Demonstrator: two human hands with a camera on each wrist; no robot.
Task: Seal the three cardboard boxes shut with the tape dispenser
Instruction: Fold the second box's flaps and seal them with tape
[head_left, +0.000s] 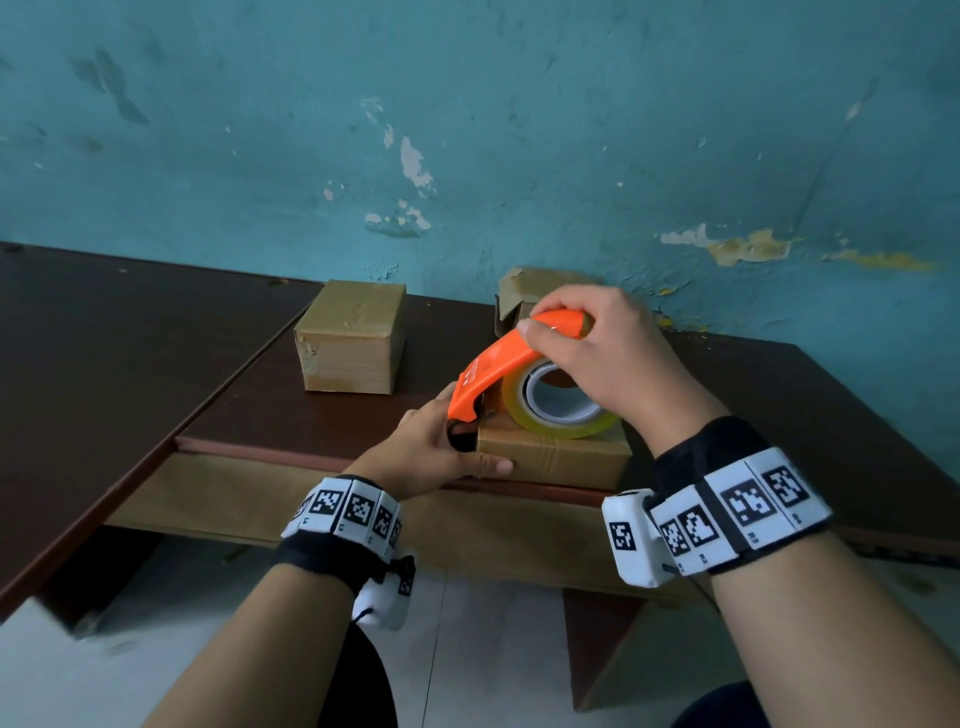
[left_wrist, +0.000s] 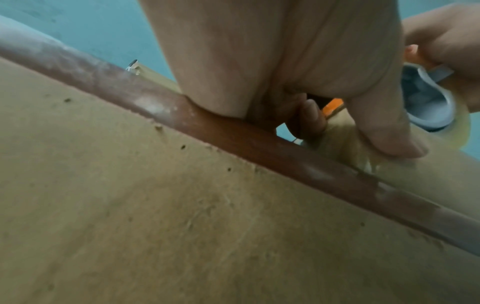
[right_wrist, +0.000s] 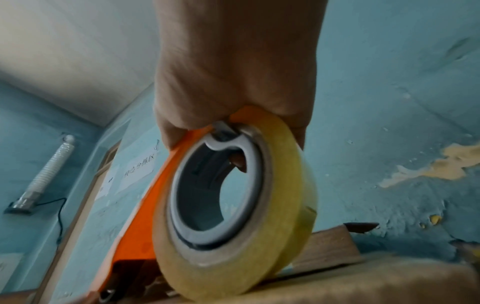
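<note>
Head view: near box (head_left: 553, 454) sits at the front edge of the table (head_left: 260, 410). Dispenser (head_left: 511, 364) rests on the box top, under the right hand (head_left: 608, 353). Its long axis slopes from the raised handle, away from the front edge, down to the cutting end at the box's left front corner. Tape roll (head_left: 558, 402) stands on edge on the box, core open toward the camera. Right hand's fingers are curled over the handle, gripping it. Left hand (head_left: 431, 452) lies against the box's left front corner, thumb flat along the front face, fingers beside the cutting end. Second box (head_left: 350, 338) is further back on the table, left of the near box, flaps down. Third box (head_left: 524, 293) stands behind the right hand, by the wall, one flap up.

Left wrist view: left hand (left_wrist: 285, 61) rests on the table edge (left_wrist: 233, 133); thumb presses tape on the box (left_wrist: 420, 176). Whether the other fingers grip is unclear.

Right wrist view: right hand (right_wrist: 233, 72) is closed round the dispenser (right_wrist: 145, 216) handle; roll (right_wrist: 259, 236) touches the box (right_wrist: 363, 277).
</note>
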